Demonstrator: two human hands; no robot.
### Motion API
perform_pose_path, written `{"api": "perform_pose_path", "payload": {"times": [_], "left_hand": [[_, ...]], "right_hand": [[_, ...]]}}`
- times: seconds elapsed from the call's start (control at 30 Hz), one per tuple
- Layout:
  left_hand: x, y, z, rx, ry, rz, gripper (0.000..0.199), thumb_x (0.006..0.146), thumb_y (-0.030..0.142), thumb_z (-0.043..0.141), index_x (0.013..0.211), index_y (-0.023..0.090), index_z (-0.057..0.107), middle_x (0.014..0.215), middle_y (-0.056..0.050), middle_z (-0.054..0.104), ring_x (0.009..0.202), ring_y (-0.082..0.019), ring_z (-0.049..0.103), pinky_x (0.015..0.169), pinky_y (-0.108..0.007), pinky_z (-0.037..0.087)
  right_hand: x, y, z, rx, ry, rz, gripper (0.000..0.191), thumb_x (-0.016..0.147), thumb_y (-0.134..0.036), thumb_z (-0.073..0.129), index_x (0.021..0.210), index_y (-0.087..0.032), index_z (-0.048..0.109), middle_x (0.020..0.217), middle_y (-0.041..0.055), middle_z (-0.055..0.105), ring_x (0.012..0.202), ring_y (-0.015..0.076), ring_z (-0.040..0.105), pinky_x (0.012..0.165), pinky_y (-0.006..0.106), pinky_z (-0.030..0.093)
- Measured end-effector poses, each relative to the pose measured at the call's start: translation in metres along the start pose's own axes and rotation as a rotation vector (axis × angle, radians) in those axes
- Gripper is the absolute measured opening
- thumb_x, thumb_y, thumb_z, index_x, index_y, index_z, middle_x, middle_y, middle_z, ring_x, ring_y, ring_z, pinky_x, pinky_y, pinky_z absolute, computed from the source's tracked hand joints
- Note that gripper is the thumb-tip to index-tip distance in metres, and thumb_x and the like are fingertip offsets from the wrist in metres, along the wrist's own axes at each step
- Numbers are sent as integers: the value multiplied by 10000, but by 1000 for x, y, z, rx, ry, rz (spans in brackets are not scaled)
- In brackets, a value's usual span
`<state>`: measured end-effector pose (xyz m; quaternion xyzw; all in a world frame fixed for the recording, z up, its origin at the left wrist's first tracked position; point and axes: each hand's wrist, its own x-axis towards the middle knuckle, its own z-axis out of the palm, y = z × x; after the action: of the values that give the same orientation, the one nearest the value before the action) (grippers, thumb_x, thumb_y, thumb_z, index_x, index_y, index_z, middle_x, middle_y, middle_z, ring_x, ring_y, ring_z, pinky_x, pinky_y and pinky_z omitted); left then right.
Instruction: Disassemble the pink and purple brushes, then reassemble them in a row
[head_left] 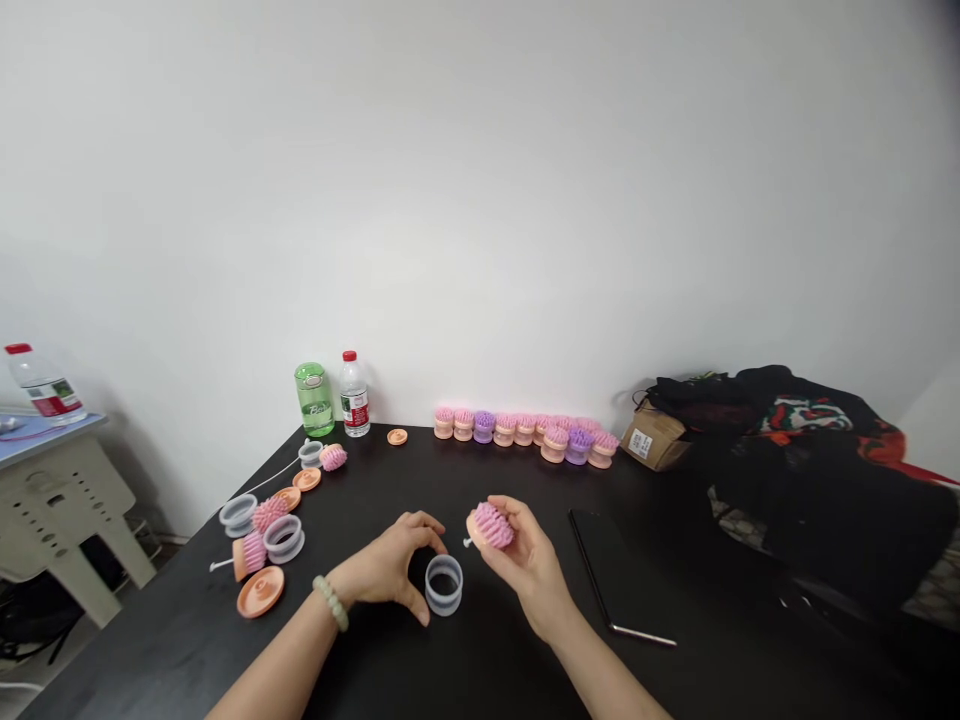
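Observation:
My right hand (529,560) grips a brush head (493,525) with pink bristles and a peach base, tilted so that a thin white stem sticks out to the left. Just left of it, a translucent ring (444,604) stands on the black table (360,660). Beside the ring is my left hand (390,568), thumb and fingers spread apart on its left side; I cannot tell whether they touch it. A beaded bracelet (331,603) circles the left wrist.
At left lie pink brush heads (255,550), translucent rings (283,540) and peach discs (260,592). Several finished-looking brushes (503,431) line the wall. Bottles (355,400) stand at back left. A black tablet-like slab (619,570), a paper bag (655,440) and dark clothing (840,500) occupy the right.

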<state>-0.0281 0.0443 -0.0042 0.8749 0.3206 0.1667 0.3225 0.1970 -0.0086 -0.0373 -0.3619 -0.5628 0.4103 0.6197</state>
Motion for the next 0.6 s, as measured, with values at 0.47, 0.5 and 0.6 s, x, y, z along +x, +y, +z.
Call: {"api": "perform_pose_path", "payload": {"times": [0.47,0.5,0.6], "left_hand": [[-4,15,13,-548,135,-7,414,656,249,854,964,171,589,926,2,616,838,-165,553,744,-276,422],[-4,16,15,-577,127,6,417,654,255,857,961,167,589,916,6,601,816,-153,534,724,-267,409],[-2,18,19,-646,110,37,425,650,264,865,951,155,586,886,13,562,768,-131,476,681,-253,375]], "right_hand": [[-15,4,11,-138,-113,-85,448,816,-260,744,1222,-275,555,1203,83,641,1141,259,656,963,366,550],[-15,4,11,-142,-111,-93,461,813,-262,752,1228,-278,551,1208,83,641,1146,261,655,966,368,551],[-17,5,10,-164,-113,-118,493,805,-262,767,1244,-287,543,1217,81,643,1151,264,655,970,371,552]]}}
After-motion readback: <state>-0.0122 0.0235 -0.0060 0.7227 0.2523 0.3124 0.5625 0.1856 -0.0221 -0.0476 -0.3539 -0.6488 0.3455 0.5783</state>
